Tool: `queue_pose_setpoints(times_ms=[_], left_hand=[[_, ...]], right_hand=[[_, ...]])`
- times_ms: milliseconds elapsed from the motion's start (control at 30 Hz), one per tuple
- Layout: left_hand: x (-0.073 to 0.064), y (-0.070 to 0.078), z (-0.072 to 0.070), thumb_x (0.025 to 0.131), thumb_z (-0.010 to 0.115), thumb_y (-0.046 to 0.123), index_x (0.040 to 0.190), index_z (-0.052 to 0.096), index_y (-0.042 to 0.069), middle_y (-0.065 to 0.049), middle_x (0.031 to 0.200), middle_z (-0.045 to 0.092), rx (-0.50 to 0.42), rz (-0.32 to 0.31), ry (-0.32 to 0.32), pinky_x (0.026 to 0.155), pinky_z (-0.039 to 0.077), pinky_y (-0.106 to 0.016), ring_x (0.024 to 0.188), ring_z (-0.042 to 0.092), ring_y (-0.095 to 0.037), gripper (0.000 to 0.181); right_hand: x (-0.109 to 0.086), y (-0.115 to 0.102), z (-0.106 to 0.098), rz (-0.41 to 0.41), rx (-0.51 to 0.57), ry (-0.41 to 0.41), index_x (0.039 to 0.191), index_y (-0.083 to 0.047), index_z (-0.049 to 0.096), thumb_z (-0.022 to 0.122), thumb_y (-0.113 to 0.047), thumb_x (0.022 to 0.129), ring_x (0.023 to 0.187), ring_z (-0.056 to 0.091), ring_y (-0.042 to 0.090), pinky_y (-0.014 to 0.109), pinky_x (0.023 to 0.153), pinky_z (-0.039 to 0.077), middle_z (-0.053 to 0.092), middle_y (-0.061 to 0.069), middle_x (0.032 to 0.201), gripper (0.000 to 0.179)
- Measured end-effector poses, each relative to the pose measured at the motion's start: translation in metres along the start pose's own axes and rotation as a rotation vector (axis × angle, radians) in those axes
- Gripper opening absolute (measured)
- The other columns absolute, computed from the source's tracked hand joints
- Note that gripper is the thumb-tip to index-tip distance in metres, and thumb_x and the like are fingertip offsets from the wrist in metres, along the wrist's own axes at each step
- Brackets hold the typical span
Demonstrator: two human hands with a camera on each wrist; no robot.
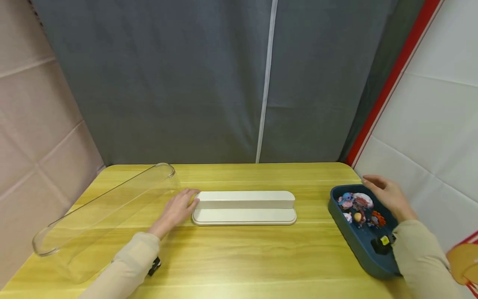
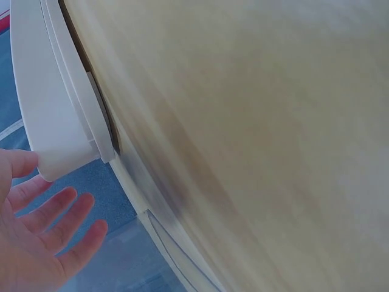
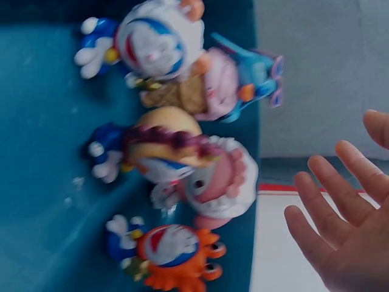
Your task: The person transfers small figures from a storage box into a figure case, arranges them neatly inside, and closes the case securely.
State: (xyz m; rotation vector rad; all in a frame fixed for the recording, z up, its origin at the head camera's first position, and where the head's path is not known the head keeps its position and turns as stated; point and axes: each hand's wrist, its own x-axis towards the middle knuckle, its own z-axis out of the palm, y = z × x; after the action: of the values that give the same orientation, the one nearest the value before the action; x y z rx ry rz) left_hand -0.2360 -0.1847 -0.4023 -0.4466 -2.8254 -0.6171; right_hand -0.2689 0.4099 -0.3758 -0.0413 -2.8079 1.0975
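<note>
A white two-step stand [image 1: 244, 216] lies at the middle of the wooden table. My left hand [image 1: 178, 209] is at its left end, with the thumb and index finger touching the end in the left wrist view and the other fingers loosely spread. On the right, my right hand [image 1: 386, 195] hovers over the far right edge of a dark blue tray [image 1: 356, 245], fingers spread and holding nothing. Inside the tray lie several small cartoon figurines, among them an orange crab-costumed one [image 3: 173, 252], one with a tan dome [image 3: 164, 131] and a white-hooded one [image 3: 158, 42].
A long clear plastic cover [image 1: 108, 216] lies slanted on the left of the table [image 1: 239, 261]. A grey curtain [image 1: 179, 83] hangs behind the table, and white panels [image 1: 429, 137] stand on the right. At the right edge is a partly visible orange-brown object [image 1: 464, 261].
</note>
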Motion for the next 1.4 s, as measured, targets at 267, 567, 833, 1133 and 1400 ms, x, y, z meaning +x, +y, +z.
queue_pose_setpoints(times_ms=[267, 567, 833, 1133, 1400], left_hand=[[0.000, 0.000, 0.000, 0.091, 0.050, 0.023, 0.119, 0.052, 0.005, -0.015, 0.115, 0.052, -0.011, 0.009, 0.003, 0.079, 0.042, -0.048, 0.100, 0.051, -0.032, 0.034], [0.000, -0.001, 0.000, 0.091, 0.051, 0.022, 0.119, 0.053, 0.005, -0.014, 0.115, 0.053, -0.011, 0.017, 0.012, 0.079, 0.042, -0.047, 0.099, 0.052, -0.031, 0.033], [0.001, -0.001, 0.001, 0.090, 0.052, 0.022, 0.118, 0.053, 0.006, -0.014, 0.114, 0.054, -0.004, 0.011, 0.016, 0.078, 0.043, -0.047, 0.098, 0.052, -0.031, 0.032], [0.000, -0.001, 0.002, 0.091, 0.050, 0.024, 0.119, 0.053, 0.007, -0.013, 0.114, 0.053, -0.009, -0.002, 0.001, 0.077, 0.043, -0.047, 0.098, 0.052, -0.031, 0.033], [0.001, -0.003, 0.003, 0.090, 0.052, 0.023, 0.118, 0.053, 0.007, -0.013, 0.111, 0.055, 0.001, 0.009, 0.019, 0.075, 0.043, -0.047, 0.094, 0.054, -0.031, 0.032]], right_hand=[[-0.029, -0.035, 0.004, -0.016, 0.016, -0.090, 0.124, 0.013, 0.037, 0.045, -0.037, 0.091, 0.104, 0.037, 0.046, 0.056, 0.081, 0.034, 0.037, 0.036, 0.120, 0.060], [-0.025, -0.017, 0.009, 0.005, 0.002, -0.173, 0.122, 0.015, 0.036, 0.048, -0.034, 0.090, 0.103, 0.038, 0.046, 0.054, 0.081, 0.036, 0.037, 0.038, 0.118, 0.060], [-0.023, -0.005, 0.010, 0.010, -0.010, -0.221, 0.121, 0.020, 0.034, 0.049, -0.030, 0.090, 0.099, 0.041, 0.045, 0.053, 0.080, 0.038, 0.038, 0.039, 0.116, 0.061], [-0.025, 0.005, 0.014, 0.000, -0.060, -0.202, 0.117, 0.019, 0.037, 0.053, -0.028, 0.088, 0.094, 0.045, 0.041, 0.048, 0.076, 0.040, 0.043, 0.037, 0.109, 0.057], [-0.024, 0.006, 0.015, 0.005, -0.071, -0.217, 0.117, 0.020, 0.034, 0.054, -0.026, 0.087, 0.092, 0.047, 0.039, 0.046, 0.076, 0.041, 0.045, 0.037, 0.107, 0.058]])
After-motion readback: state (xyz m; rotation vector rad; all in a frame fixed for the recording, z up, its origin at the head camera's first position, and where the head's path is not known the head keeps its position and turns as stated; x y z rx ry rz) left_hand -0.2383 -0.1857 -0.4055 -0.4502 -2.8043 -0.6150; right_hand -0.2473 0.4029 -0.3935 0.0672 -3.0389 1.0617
